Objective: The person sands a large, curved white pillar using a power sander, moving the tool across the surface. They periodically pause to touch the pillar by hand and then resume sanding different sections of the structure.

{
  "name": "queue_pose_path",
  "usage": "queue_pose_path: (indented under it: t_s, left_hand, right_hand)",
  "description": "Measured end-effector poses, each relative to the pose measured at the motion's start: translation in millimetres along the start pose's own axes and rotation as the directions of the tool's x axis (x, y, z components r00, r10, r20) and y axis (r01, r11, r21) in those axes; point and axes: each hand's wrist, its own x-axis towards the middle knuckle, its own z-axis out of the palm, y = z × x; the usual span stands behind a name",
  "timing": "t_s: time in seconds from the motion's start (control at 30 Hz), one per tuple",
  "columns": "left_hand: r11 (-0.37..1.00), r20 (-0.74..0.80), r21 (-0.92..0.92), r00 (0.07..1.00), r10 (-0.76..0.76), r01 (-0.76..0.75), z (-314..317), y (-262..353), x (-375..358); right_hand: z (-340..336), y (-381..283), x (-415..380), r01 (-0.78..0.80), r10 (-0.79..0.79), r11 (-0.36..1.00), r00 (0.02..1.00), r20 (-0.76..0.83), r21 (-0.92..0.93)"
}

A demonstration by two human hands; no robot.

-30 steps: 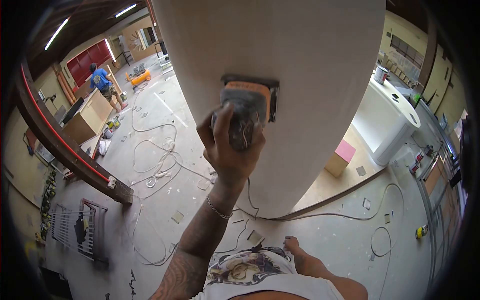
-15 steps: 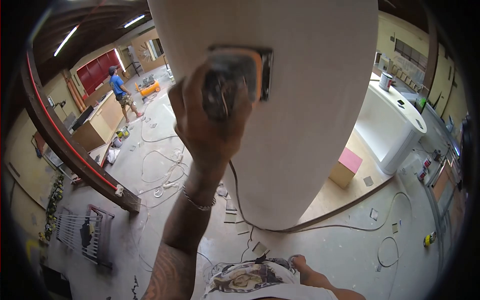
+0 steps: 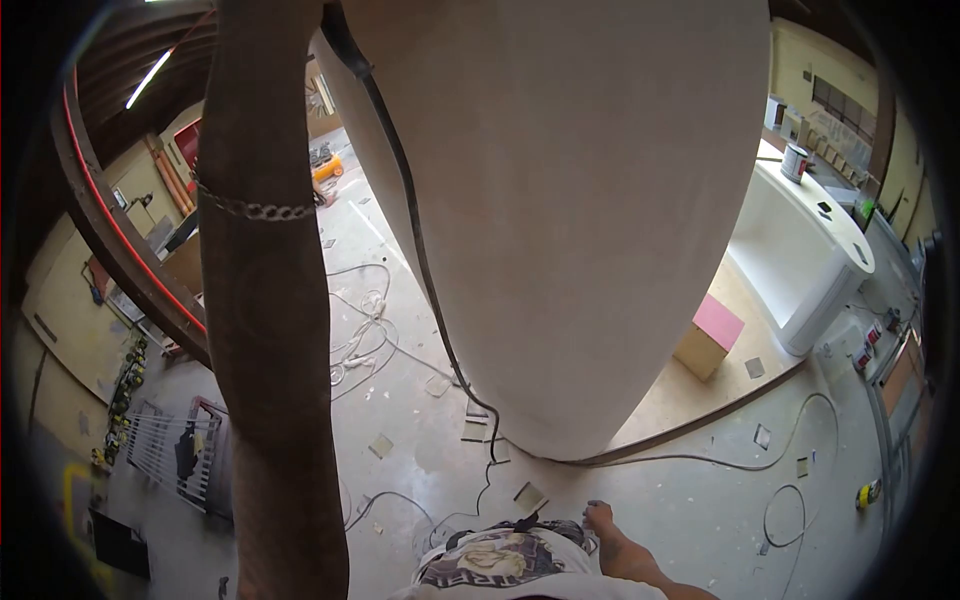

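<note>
My left forearm [image 3: 265, 350], with a chain bracelet [image 3: 262, 211] near the wrist, reaches up along the left side. The hand itself lies beyond the top edge of the view. Beside it hangs the black cord [image 3: 412, 205] of the sander; the sander is out of sight. This cord runs down in front of a tall, pale, curved panel [image 3: 570, 220] that narrows toward the floor. Low in the view, my right hand [image 3: 597, 516] is beside my waist with its fingers curled in. Whatever it may hold cannot be made out.
Cords [image 3: 370, 325] and sandpaper pieces [image 3: 381, 445] lie on the floor. To the right, a pink-topped block [image 3: 717, 322] and a white curved counter [image 3: 785, 235] bearing a can [image 3: 794, 162] stand on a wooden base. A dark post [image 3: 135, 265] leans at left.
My left arm has moved up and left, taking the hand and sander from the panel's face out of view. The view has shifted slightly; a person in the background is now hidden.
</note>
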Motion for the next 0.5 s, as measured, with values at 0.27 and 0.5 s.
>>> queue_pose_path:
  t_s: [0.27,0.5]
  left_hand:
    - [0.950,-0.281,0.294,0.940,0.194,-0.108,27.6,-44.1,-26.9]
    - [0.977,-0.276,0.212,0.960,0.051,0.009,29.8,-56.6,-111.6]
  right_hand:
    - [-4.3,41.1,29.6,0.066,-0.068,0.993,0.998,-0.013,-0.094]
    - [-29.4,38.4,35.6,-0.065,0.069,0.994,0.996,0.051,-0.086]
